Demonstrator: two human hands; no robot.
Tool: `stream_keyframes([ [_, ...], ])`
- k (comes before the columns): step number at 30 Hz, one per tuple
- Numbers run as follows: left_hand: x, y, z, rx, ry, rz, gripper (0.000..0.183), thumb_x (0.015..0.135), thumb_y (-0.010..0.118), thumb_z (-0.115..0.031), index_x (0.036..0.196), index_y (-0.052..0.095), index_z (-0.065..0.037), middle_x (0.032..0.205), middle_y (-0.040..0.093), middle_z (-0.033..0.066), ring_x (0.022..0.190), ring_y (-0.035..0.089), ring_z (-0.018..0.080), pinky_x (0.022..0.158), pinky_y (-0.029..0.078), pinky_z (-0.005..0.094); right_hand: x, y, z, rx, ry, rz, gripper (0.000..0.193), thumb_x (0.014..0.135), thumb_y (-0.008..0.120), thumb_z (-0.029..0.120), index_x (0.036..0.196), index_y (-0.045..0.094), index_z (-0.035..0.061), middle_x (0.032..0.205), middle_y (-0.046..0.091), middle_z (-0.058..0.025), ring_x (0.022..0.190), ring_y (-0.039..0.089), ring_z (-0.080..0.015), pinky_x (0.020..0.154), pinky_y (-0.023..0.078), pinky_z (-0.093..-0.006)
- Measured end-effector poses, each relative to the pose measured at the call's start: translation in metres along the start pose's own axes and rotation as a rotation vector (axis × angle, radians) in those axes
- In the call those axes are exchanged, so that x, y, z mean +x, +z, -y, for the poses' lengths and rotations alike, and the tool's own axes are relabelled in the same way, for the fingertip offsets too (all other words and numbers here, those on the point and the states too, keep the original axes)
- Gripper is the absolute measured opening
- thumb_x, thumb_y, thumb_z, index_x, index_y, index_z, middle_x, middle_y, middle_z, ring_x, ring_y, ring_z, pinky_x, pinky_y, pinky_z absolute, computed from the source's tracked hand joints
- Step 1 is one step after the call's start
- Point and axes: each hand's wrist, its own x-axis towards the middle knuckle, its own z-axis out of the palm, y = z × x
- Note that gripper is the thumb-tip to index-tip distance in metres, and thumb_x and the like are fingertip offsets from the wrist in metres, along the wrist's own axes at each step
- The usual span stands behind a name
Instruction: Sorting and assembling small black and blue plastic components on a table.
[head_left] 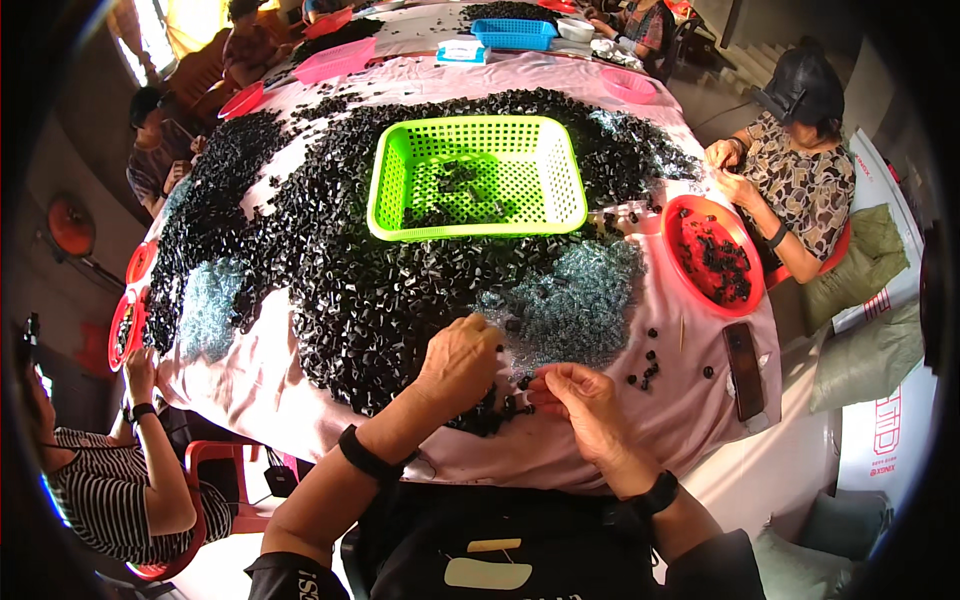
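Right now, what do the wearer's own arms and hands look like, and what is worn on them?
Both forearms are bare. The left hand has a black band at the wrist, the right hand a black wristband too. Dark rolled-up sleeves show near the elbows, the left one with white lettering.

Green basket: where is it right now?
Head view: the green basket sits mid-table on the pile of black parts, beyond both hands and left of the red tray.

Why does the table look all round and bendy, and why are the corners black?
In the head view, the fisheye lens bows the pink-covered table toward the rim and leaves the corners black. Daylight glares at the top left window, so the green basket glows bright. Both hands, left hand and right hand, look sharp.
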Motion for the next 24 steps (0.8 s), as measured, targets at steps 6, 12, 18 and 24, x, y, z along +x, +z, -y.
stream_keyframes([
  [6,-0.002,-0.01,-0.032,-0.269,0.217,0.06,0.016,0.081,0.065,-0.001,0.097,0.064,-0.003,0.081,0.064,0.0146,0.074,0.065,0.0357,0.066,0.054,0.0417,0.0,0.005,0.008,-0.017,-0.026,0.025,0.023,0.096,0.066,0.014,0.112,0.065,-0.0015,0.096,0.071,-0.0083,0.083,0.07,-0.0153,0.075,0.057,-0.0254],
  [12,-0.003,-0.005,-0.026,-0.277,0.081,-0.026,0.01,0.082,0.065,-0.001,0.092,0.063,-0.002,0.082,0.063,0.0156,0.074,0.065,0.0365,0.064,0.053,0.0422,-0.002,-0.003,0.009,-0.033,-0.075,0.019,0.022,0.094,0.063,0.006,0.115,0.062,-0.0012,0.104,0.07,-0.0105,0.087,0.071,-0.0183,0.078,0.057,-0.0286],
  [18,-0.013,0.015,-0.02,0.01,-0.021,0.072,0.013,0.076,0.07,-0.011,0.088,0.068,-0.006,0.084,0.062,0.0114,0.081,0.065,0.0331,0.069,0.053,0.0441,-0.003,-0.006,0.006,0.162,0.004,0.023,0.02,0.091,0.062,-0.002,0.111,0.062,-0.0016,0.101,0.07,-0.0135,0.086,0.071,-0.0215,0.08,0.059,-0.0302],
  [24,-0.014,0.019,-0.025,0.02,-0.055,0.035,0.012,0.075,0.069,-0.01,0.087,0.068,-0.007,0.084,0.062,0.0113,0.08,0.065,0.0335,0.068,0.053,0.0444,-0.003,-0.004,0.008,0.156,0.043,0.029,0.016,0.094,0.061,0.003,0.11,0.06,0.0025,0.102,0.07,-0.0135,0.088,0.071,-0.0228,0.08,0.059,-0.0324],
])
